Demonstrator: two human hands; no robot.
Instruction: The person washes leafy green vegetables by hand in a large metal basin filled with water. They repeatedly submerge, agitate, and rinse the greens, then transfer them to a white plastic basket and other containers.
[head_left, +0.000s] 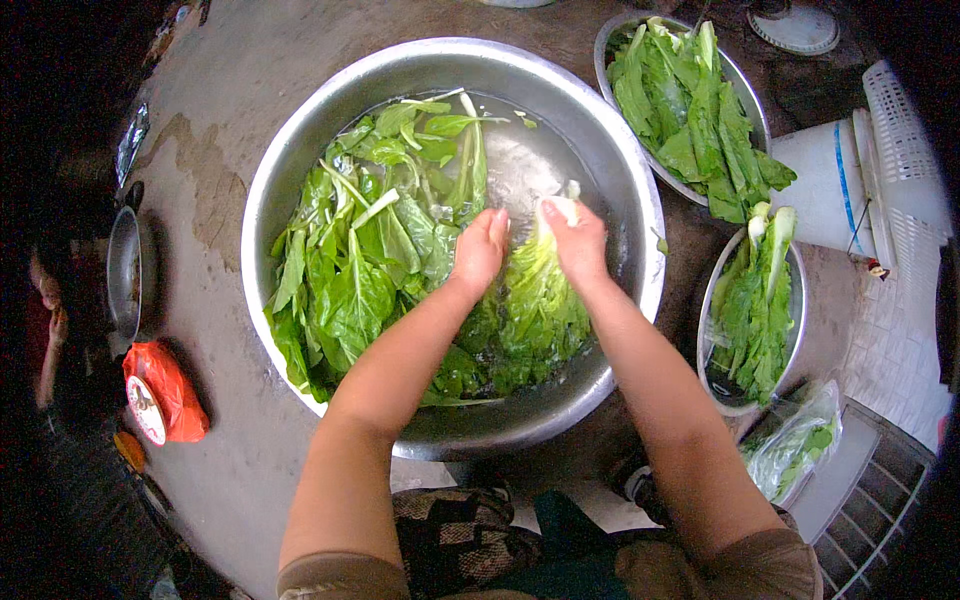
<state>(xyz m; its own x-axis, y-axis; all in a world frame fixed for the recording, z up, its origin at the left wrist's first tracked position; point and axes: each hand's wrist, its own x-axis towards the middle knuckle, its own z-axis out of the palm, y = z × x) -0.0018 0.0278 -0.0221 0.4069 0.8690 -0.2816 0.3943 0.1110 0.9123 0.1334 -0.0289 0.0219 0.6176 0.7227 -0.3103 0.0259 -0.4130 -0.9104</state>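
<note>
A wide metal basin (262, 225) holds water and many loose green leaves. On the basin's right side, my right hand (579, 238) grips a leafy lettuce-like head (536, 289) by its white base. The head's leaves spread downward into the water. Just left of it is my left hand (480, 251), fingers close together, above the water beside the leaves. Its palm side is partly hidden, and whether it holds anything is unclear. A heap of loose leafy greens (360, 277) with pale stems fills the basin's left side and overlaps the rim at lower left.
Right of the basin stand a larger bowl (756, 97) and a smaller one (705, 330), both holding greens. Nearby are a white bucket (814, 180), perforated plastic baskets (900, 120) and a clear bag of greens (795, 450). A pan (124, 270) and red plastic bag (176, 394) lie left.
</note>
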